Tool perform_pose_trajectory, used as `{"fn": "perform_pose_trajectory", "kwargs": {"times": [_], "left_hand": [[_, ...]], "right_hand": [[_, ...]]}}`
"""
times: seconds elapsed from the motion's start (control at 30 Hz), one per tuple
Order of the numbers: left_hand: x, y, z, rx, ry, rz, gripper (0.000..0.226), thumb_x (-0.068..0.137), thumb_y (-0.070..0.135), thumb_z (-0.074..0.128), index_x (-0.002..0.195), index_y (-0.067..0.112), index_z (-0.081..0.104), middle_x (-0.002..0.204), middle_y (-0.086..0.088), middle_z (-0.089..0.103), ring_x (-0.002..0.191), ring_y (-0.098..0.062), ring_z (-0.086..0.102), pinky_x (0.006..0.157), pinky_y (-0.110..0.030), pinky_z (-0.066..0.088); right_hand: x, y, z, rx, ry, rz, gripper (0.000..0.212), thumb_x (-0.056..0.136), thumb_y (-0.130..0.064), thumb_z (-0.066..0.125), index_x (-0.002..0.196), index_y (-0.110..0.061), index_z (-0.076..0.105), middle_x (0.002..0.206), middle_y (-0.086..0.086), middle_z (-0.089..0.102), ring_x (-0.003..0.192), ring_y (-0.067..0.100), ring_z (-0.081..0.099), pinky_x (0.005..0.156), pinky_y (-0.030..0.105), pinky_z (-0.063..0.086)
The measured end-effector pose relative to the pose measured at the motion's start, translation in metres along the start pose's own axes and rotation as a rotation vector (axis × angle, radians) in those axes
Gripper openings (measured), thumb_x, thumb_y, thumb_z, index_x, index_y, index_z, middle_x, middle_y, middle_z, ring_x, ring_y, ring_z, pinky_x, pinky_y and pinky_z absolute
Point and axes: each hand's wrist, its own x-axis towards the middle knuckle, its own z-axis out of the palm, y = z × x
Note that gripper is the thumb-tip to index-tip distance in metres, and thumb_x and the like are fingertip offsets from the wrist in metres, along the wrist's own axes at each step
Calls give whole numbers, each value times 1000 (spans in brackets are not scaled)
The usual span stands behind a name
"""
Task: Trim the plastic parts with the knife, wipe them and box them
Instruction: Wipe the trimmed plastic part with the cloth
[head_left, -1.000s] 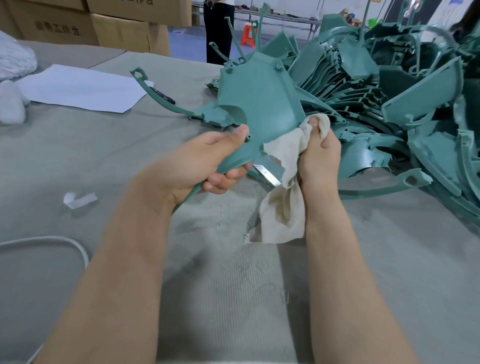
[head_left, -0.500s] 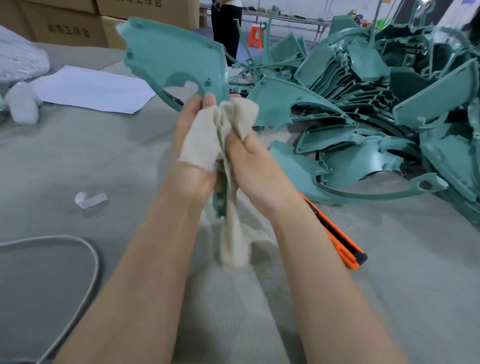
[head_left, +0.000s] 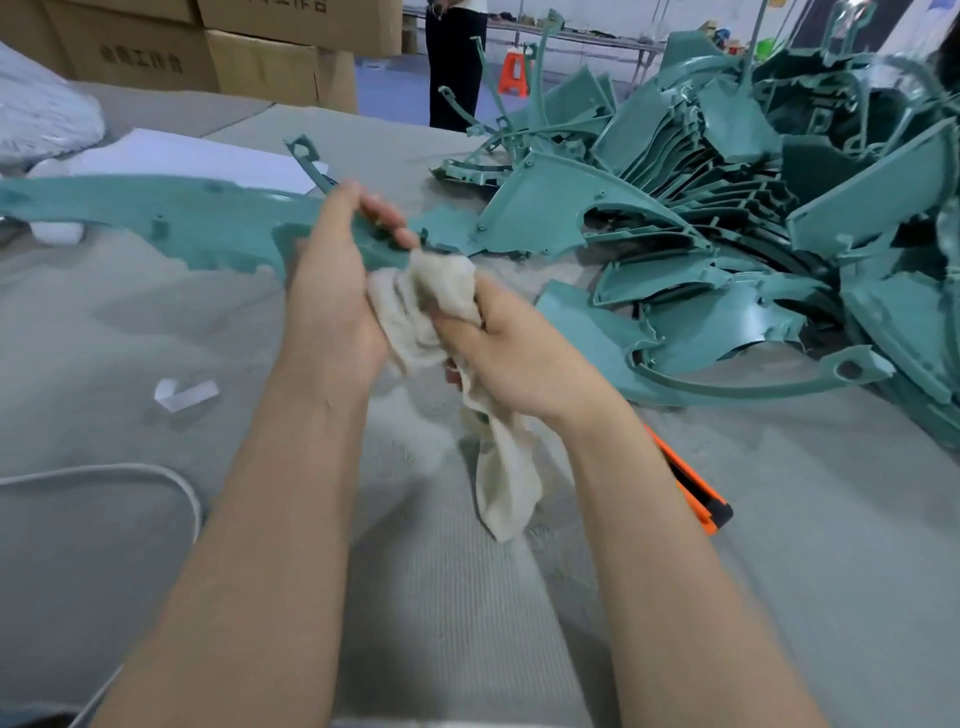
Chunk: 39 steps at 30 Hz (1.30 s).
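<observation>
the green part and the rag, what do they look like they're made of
Green part: probably moulded plastic, matte teal; it is a thin rigid shell with raised ribs and small screw bosses.
Rag: likely cotton cloth, off-white and soft; it bunches, hangs limp and shows grey stains.

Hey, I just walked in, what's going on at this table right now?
A person is wiping down a teal plastic part. The left hand holds the part above the grey felt table, while the right hand rubs a bunched cream cloth against it. The orange utility knife lies on the table, partly hidden by the right forearm. A heap of teal plastic parts sits to the right, and cardboard boxes stand behind. This piece is not yet boxed.
</observation>
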Motion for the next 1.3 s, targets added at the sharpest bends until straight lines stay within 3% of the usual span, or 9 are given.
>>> {"fn": "perform_pose_trajectory", "kwargs": {"times": [0.1, 0.27, 0.47, 0.57, 0.67, 0.87, 1.07, 1.2, 1.3], "left_hand": [[7, 14, -5, -155, 19, 125, 30, 99, 5, 40, 70, 12, 42, 58, 2, 44, 49, -7, 43, 48, -18, 38], [6, 6, -5, -205, 48, 153, 28, 99, 5, 41, 72, 12, 40, 60, 1, 41, 49, -9, 41, 50, -20, 36], [11, 12, -14, -218, 89, 201, 25, 98, 2, 41, 75, 12, 41, 62, -1, 41, 54, -11, 42, 51, -21, 36], [14, 15, -19, -257, 116, 217, 25, 98, 2, 40, 75, 12, 40, 62, -1, 41, 55, -12, 42, 51, -23, 36], [13, 11, -15, -240, 149, 255, 27, 97, 1, 41, 73, 11, 41, 60, -2, 41, 54, -13, 43, 54, -24, 37], [17, 20, -18, -214, 161, 354, 29, 97, 1, 40, 69, 11, 41, 61, -2, 43, 54, -15, 47, 57, -24, 38], [15, 21, -15, -248, 130, 372, 29, 97, 1, 41, 70, 11, 41, 63, -2, 43, 57, -15, 48, 57, -24, 40], [14, 23, -17, -260, 134, 375, 29, 98, 2, 39, 70, 11, 41, 62, -3, 45, 54, -16, 48, 56, -24, 39], [14, 25, -19, -292, 153, 355, 27, 98, 2, 37, 72, 11, 40, 63, -5, 45, 54, -17, 48, 56, -24, 39]], "right_hand": [[-2, 4, -7, 8, -64, -16, 13, 100, -11, 47, 89, -12, 54, 78, -6, 54, 74, 8, 50, 73, 29, 46], [3, 3, 0, 50, 194, 69, 44, 102, -32, 46, 59, -22, 45, 43, -17, 41, 43, -1, 35, 46, 14, 29], [-9, 20, -25, 431, -166, 187, 17, 100, -10, 49, 88, -17, 58, 66, -4, 58, 55, 11, 52, 53, 28, 42], [-7, 22, -26, 108, -13, 195, 26, 101, -19, 48, 76, -25, 54, 45, -17, 50, 40, -2, 43, 42, 14, 33], [1, 23, -15, 227, 203, 301, 37, 100, -36, 50, 64, -26, 53, 41, -17, 47, 37, -1, 39, 45, 14, 33], [-1, 29, -29, 518, 454, 412, 16, 102, -17, 43, 91, -17, 55, 74, 7, 61, 41, 9, 53, 43, 23, 45], [2, 18, -16, 618, 226, 360, 30, 97, -1, 49, 120, -13, 63, 106, 11, 63, 77, 23, 59, 79, 38, 55], [2, 17, -18, 821, 14, 375, 34, 92, -38, 57, 116, -17, 67, 110, 3, 69, 79, 11, 61, 85, 32, 44], [0, 21, -15, 464, 32, 230, 29, 103, -30, 45, 127, -29, 62, 116, -2, 67, 74, 6, 55, 72, 24, 42]]}}
